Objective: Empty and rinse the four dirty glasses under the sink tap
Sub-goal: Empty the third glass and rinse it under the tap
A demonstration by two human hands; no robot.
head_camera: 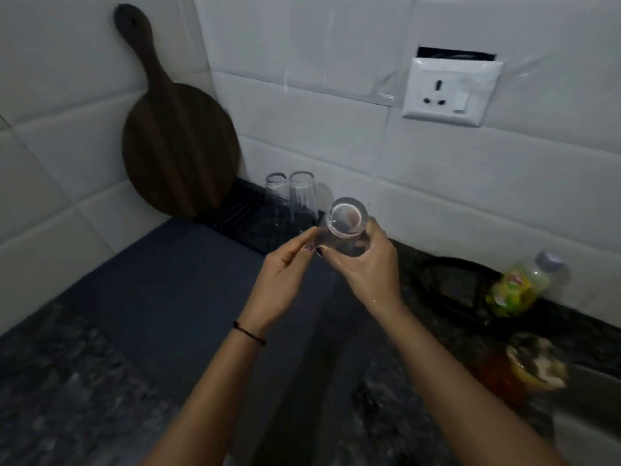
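The right hand [366, 264] is clamping its grip around an upturned glass [346, 219] above the bench [84, 381], while the left hand [285, 280], grip apart, is touching its side.

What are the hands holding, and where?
A glass, turned base up. The right hand grips it round its side; the left hand just touches its side.

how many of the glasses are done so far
Two upturned glasses sit on the black rack, so they look done. The right hand grips a third glass, bottom up, the left hand beside it. A fourth glass with orange dregs on the counter is left.
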